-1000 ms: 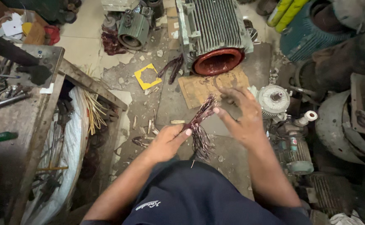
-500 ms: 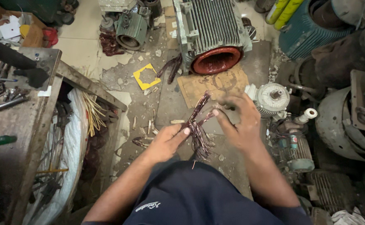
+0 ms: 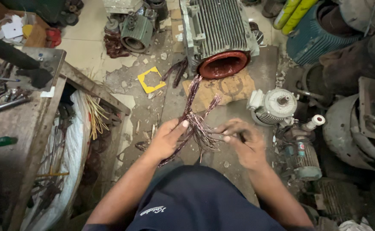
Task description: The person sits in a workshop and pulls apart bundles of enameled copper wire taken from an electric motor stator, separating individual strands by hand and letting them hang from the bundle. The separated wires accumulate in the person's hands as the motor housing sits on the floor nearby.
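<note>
My left hand (image 3: 167, 139) is closed round the middle of a wire bundle (image 3: 192, 124), thumb on top and fingers curled under, so the coil is pinched at the point where its strands cross. My right hand (image 3: 244, 143) sits just right of it, fingers half bent, the tips pinching a few loose strands that fan out of the bundle's near right side; it has hold of those ends only, not the body of the coil. The bundle hangs in front of my lap, one long tail rising far toward the red-rimmed mouth of the stator (image 3: 221, 64), a shorter tail beside it, and a dark tail running near and left under my left hand. I judge it light for its size and springy rather than limp: the tails hold their curve in the air, so the wire is stiff enough to keep shape but will bend with finger force. The coating looks smooth, so single strands could slip; the crossing in the middle is the surest place to grip, and the free ends look sharp and likely to snag. Cardboard (image 3: 221, 92) lies on the floor beneath the far tail, a small motor (image 3: 273, 105) stands to the right, and a bench (image 3: 20, 124) is on my left.
</note>
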{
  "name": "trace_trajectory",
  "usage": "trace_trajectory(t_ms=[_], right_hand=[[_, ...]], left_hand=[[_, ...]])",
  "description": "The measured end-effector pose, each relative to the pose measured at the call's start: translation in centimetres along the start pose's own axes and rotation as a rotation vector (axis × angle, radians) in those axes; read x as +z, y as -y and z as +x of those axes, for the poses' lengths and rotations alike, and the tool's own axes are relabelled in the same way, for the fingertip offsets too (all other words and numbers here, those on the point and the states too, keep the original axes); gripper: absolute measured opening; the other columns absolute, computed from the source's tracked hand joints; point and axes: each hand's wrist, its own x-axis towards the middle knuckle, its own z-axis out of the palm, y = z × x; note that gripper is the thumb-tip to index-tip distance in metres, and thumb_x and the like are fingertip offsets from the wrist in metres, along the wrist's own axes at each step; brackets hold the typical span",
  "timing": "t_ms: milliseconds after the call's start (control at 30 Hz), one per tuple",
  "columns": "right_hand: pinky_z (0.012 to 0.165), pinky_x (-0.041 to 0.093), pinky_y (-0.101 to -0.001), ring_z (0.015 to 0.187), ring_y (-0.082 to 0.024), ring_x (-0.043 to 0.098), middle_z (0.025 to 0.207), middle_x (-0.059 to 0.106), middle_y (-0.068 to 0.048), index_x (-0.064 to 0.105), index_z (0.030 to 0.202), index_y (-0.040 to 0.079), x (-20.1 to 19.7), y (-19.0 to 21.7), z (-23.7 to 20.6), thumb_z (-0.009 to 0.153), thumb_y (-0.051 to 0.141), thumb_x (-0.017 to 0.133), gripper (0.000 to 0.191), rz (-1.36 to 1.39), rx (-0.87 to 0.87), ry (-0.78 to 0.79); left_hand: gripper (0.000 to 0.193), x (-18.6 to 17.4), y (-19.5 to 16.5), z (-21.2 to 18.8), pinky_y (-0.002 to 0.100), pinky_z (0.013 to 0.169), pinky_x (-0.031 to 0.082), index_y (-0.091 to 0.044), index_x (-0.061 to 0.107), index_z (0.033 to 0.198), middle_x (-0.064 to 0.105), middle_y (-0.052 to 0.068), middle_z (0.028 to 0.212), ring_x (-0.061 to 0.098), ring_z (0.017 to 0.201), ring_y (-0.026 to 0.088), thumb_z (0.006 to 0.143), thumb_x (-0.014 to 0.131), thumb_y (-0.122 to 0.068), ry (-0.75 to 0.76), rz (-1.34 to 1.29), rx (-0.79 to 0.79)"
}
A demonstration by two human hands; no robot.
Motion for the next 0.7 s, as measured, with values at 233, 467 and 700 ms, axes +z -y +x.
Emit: trace_trajectory(t_ms=[233,467,700], right_hand=[[0.087,0.052,-0.0367,0.100,-0.024,0.065,0.108,0.066,-0.011,0.067,0.102,0.005,1.0,-1.0,-2.6,0.088,-0.001,0.072,0.016,-0.497,-0.102,-0.143],[0.086,0.051,-0.0348,0.098,-0.025,0.066,0.109,0.070,-0.009,0.071,0.101,0.009,-0.3,1.5,-1.2,0.082,0.007,0.072,0.019,-0.656,-0.207,-0.018],[0.086,0.055,-0.0297,0.095,-0.020,0.067,0.113,0.069,-0.012,0.067,0.127,0.001,-0.9,3.7,5.2,0.090,0.004,0.075,0.038,-0.572,-0.125,-0.139]], left_hand=[[0.034,0.3,-1.0,0.0,0.026,0.053,0.035,-0.003,0.068,0.106,0.050,-0.007,0.072,0.042,0.062,0.007,0.105,0.056,-0.034,-0.036,-0.061,-0.144],[0.036,-0.2,-2.5,-0.7,0.026,0.057,0.040,-0.004,0.069,0.099,0.049,-0.006,0.068,0.044,0.066,0.005,0.105,0.053,-0.037,-0.103,0.342,0.027],[0.038,0.5,-1.1,-1.0,0.027,0.056,0.037,-0.001,0.070,0.098,0.049,-0.005,0.069,0.043,0.065,0.006,0.106,0.054,-0.035,-0.005,0.309,-0.072]])
